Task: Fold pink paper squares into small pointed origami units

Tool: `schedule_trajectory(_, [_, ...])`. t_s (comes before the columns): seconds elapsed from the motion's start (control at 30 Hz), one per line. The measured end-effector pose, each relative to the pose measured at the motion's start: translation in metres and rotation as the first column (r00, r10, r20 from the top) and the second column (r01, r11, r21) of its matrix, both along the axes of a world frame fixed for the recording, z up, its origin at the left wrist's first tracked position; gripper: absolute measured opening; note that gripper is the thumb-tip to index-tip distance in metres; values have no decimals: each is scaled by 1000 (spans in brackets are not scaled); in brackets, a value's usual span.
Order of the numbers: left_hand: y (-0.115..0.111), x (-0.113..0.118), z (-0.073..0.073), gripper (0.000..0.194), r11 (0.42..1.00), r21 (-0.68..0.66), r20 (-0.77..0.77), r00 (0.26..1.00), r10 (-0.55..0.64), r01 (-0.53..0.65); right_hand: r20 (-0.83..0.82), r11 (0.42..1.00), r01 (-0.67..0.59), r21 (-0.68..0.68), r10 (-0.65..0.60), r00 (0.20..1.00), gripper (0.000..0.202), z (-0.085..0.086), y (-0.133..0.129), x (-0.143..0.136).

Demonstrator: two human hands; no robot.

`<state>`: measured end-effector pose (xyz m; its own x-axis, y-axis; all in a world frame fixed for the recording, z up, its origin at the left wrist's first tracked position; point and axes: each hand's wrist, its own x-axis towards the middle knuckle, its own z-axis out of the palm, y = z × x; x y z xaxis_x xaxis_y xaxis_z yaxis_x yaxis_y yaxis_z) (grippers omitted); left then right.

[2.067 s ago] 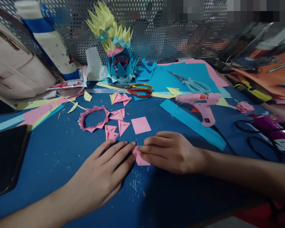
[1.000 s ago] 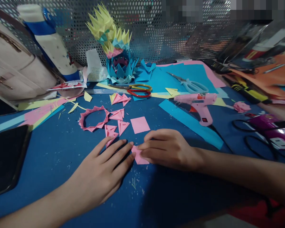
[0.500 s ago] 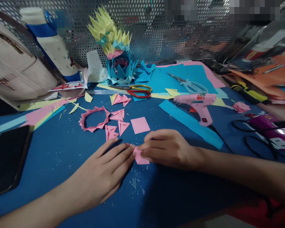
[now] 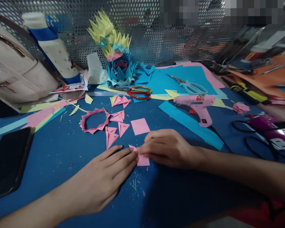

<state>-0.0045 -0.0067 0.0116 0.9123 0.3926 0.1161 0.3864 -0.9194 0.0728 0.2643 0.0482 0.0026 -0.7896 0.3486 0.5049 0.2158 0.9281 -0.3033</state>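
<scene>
A small piece of pink paper [image 4: 143,161], partly folded, lies on the blue table under the fingertips of both hands. My left hand [image 4: 106,179] rests palm down with its fingers stretched out, the tips pressing on the paper's left side. From the right, my right hand [image 4: 168,148] has its fingers curled together, pinching the paper near its upper middle. The fingers cover part of the folds. Just beyond are a flat pink paper square [image 4: 140,126], folded pink triangles [image 4: 111,136] and a ring of joined pink pieces [image 4: 95,120].
A pink glue gun [image 4: 200,107] lies behind a blue paper strip [image 4: 192,125]. Scissors [image 4: 140,91] and blue-handled scissors [image 4: 192,87] lie farther back, near a folded-paper model [image 4: 121,71]. On the left are a phone [image 4: 10,161], a bottle [image 4: 53,50] and a bag [image 4: 19,63].
My left hand has slid slightly right and toward me, exposing more of the nearest folded triangle and the paper's upper left corner. My right hand stays nearly in place, still pinching.
</scene>
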Motion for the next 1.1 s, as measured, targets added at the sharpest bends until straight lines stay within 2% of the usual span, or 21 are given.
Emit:
schedule_trajectory(0.07, [0, 1, 1, 55, 1000, -2, -28, 1000, -8, 8, 23, 998, 42, -53, -41, 999, 23, 2, 0, 0])
schedule_trajectory(0.13, [0, 1, 1, 56, 1000, -2, -48, 999, -11, 11, 43, 998, 43, -36, -42, 998, 27, 4, 1, 1])
schedule_trajectory(0.27, [-1, 0, 0, 56, 1000, 2, -62, 998, -5, 5, 115, 993, -36, 111, 23, 993, 26, 11, 4, 5])
schedule_trajectory(0.33, [-1, -1, 1, 56, 1000, 5, -66, 998, 2, -2, 179, 986, -83, 142, 57, 982, 25, 18, 5, 8])
schedule_trajectory(0.43, [-1, -1, 1, 57, 1000, 7, -71, 997, 2, -1, 316, 984, -143, 107, 103, 943, 30, 28, 7, 11])
schedule_trajectory(0.53, [-1, 0, 1, 57, 1000, 18, -73, 997, -5, 6, 376, 979, -193, 71, 153, 914, 33, 35, 8, 14])
schedule_trajectory(0.77, [-3, 3, 4, 52, 995, 90, -44, 998, -44, 48, 339, 987, -153, 44, 129, 932, 32, 26, 8, 15])
schedule_trajectory(0.83, [-3, 4, 4, 52, 994, 95, -40, 998, -47, 50, 344, 994, -109, -8, 105, 933, 32, 23, 7, 11])
schedule_trajectory(0.9, [-4, 4, 3, 53, 995, 91, -40, 998, -45, 48, 351, 991, -50, -123, 91, 932, 33, 21, 6, 6])
schedule_trajectory(1.0, [-4, 4, 2, 54, 996, 80, -40, 998, -42, 45, 325, 952, 37, -305, 67, 943, 35, 22, 4, -4])
schedule_trajectory(1.1, [-4, 3, 1, 54, 997, 70, -40, 998, -40, 43, 280, 933, 61, -356, 44, 959, 38, 22, 3, -10])
